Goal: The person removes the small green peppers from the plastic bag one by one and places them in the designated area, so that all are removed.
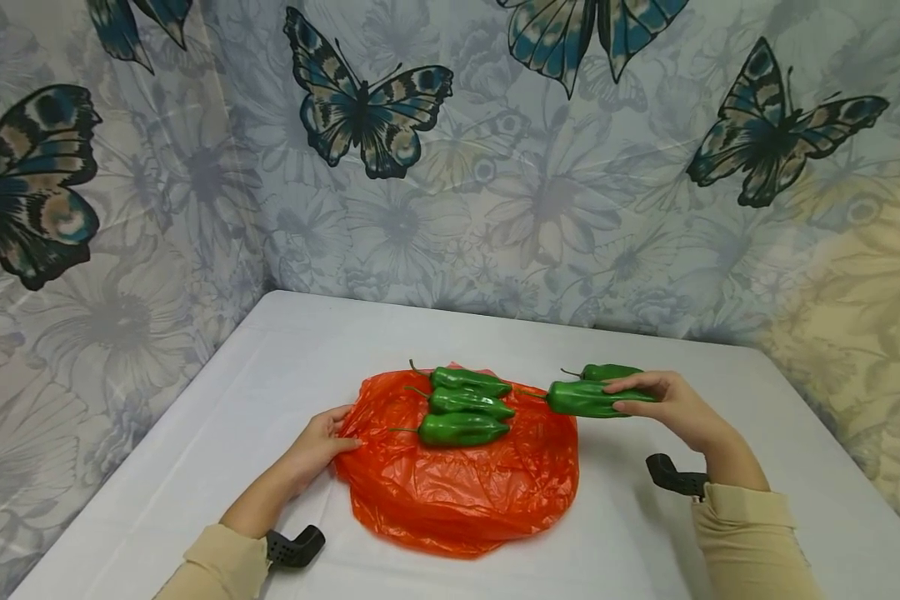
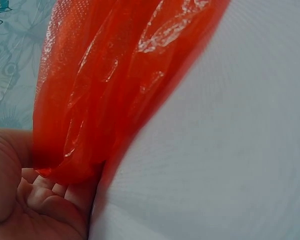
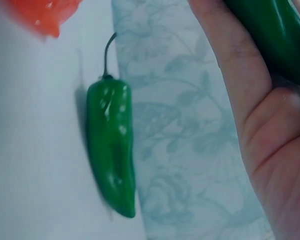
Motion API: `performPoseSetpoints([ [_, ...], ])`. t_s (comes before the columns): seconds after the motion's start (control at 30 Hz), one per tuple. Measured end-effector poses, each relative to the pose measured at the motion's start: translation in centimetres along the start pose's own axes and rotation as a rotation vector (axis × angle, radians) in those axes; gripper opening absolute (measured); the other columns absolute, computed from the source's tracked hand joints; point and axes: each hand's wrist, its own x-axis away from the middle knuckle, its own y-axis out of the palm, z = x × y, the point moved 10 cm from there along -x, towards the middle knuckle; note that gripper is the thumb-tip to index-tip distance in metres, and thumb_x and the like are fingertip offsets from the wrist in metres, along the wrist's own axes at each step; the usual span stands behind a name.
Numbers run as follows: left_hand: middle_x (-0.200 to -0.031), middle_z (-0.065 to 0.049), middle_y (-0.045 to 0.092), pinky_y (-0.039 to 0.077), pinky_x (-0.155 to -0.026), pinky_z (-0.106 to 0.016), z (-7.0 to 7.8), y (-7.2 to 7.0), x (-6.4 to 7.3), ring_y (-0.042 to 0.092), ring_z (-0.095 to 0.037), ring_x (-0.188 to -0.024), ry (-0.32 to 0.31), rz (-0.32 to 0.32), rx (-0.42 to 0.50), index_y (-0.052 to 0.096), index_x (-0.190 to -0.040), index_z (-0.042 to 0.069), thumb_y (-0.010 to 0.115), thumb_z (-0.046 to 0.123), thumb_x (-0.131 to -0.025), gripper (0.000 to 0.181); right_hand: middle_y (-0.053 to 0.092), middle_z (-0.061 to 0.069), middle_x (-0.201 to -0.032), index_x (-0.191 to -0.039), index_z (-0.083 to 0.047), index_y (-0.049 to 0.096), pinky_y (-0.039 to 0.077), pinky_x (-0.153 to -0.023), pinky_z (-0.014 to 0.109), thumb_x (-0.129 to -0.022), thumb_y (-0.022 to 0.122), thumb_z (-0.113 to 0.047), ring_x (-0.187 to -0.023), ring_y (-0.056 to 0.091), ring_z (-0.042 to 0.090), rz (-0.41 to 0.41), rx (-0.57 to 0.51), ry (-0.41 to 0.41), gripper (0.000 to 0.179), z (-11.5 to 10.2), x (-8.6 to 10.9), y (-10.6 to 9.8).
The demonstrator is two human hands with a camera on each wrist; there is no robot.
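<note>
Five butterflies, three of them cut off by the edge of the view, mark the wall (image 1: 555, 200) behind one white table (image 1: 307, 333). From the left come one rolled sleeve (image 1: 225, 562), one black wrist piece (image 1: 295, 547) and the left hand (image 1: 318, 448), its thumb and fingers pinching the edge of one red plastic bag (image 1: 465, 492). The bag lies on the table, crumpled, with three green peppers (image 1: 461, 429) side by side on it, stems all to the left. Further right, a fourth pepper (image 1: 581, 398) is gripped between the right hand's (image 1: 678, 408) thumb and fingers, its stem end at the bag's right edge. A fifth pepper (image 3: 111, 150) lies on the table, apart from the bag. Last come a second wrist piece (image 1: 675, 477) and a second sleeve (image 1: 750, 542).
</note>
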Motion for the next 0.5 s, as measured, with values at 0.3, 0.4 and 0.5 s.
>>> performPoseSetpoints([
  [0.3, -0.140, -0.028, 0.041, 0.055, -0.080, -0.025, -0.1, 0.1, -0.1, 0.062, -0.012, -0.097, 0.004, -0.013, 0.012, 0.027, -0.141, -0.009, 0.052, -0.004, -0.087, 0.060, 0.055, -0.029, -0.106, -0.108, -0.010, 0.068, 0.049, -0.074, 0.016, -0.086, 0.063, -0.009, -0.095, 0.052, -0.008, 0.083, 0.042, 0.087, 0.023, 3.2, 0.4, -2.4],
  [0.4, -0.140, -0.028, 0.041, 0.055, -0.080, -0.026, -0.1, 0.0, 0.0, 0.062, -0.013, -0.098, 0.000, -0.007, 0.010, 0.027, -0.141, -0.008, 0.053, -0.003, -0.087, 0.060, 0.055, -0.029, -0.106, -0.109, -0.009, 0.067, 0.048, -0.074, 0.015, -0.087, 0.063, -0.011, -0.096, 0.051, -0.010, 0.096, 0.047, 0.111, 0.023, 4.1, 0.4, -2.8],
  [0.5, -0.140, -0.027, 0.041, 0.055, -0.081, -0.027, -0.1, -0.1, 0.1, 0.061, -0.014, -0.099, 0.000, -0.004, 0.004, 0.027, -0.141, -0.008, 0.053, -0.002, -0.088, 0.060, 0.055, -0.030, -0.105, -0.110, -0.008, 0.066, 0.047, -0.076, 0.014, -0.087, 0.062, -0.012, -0.098, 0.048, -0.013, 0.093, 0.061, 0.137, 0.023, 4.8, 0.5, -3.1],
])
